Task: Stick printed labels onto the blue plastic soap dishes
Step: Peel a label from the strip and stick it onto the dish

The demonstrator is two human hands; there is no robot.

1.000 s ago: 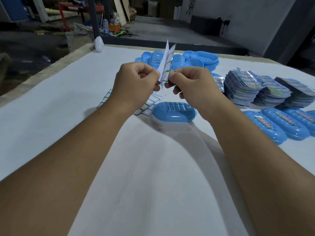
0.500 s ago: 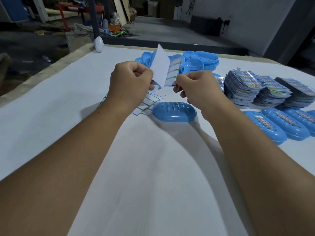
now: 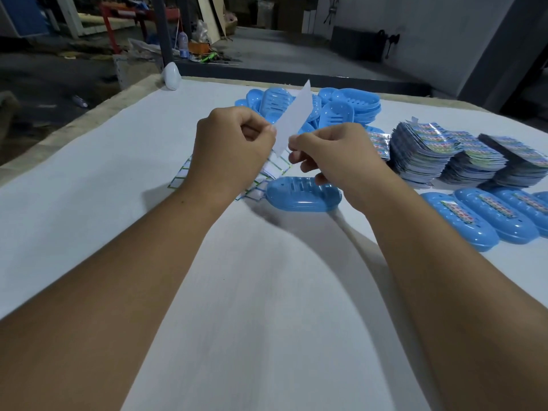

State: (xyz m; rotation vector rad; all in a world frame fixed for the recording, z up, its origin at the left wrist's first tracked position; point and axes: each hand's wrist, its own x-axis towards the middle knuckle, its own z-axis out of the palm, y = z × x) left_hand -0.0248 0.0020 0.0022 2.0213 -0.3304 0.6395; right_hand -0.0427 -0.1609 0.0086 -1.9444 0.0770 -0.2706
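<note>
A white label strip [image 3: 292,120] stands tilted in the middle of the frame, its blank side toward the camera, pinched at its lower end between both hands. The left hand [image 3: 234,149] has its fingers curled with the thumb and forefinger nipping the strip's left edge; the right hand [image 3: 335,157] pinches the right edge with thumb and forefinger, its other fingers loosely curled below. Just beneath the hands, slightly right of centre, one blue soap dish [image 3: 302,197] lies upside down on the white bench [image 3: 89,173], with no label on it. Beside it to the left, partly hidden by the left wrist, lie sheets of green-bordered labels [image 3: 181,178]. Behind the strip, in the upper centre, sits a heap of unlabelled blue dishes [image 3: 350,106]. At the right edge of the frame, a row of labelled dishes [image 3: 462,225] lies side by side, and just above them stand stacks of colourful printed cards [image 3: 444,155]. A white egg-shaped object [image 3: 171,76] rests at the bench's far left corner.
</note>
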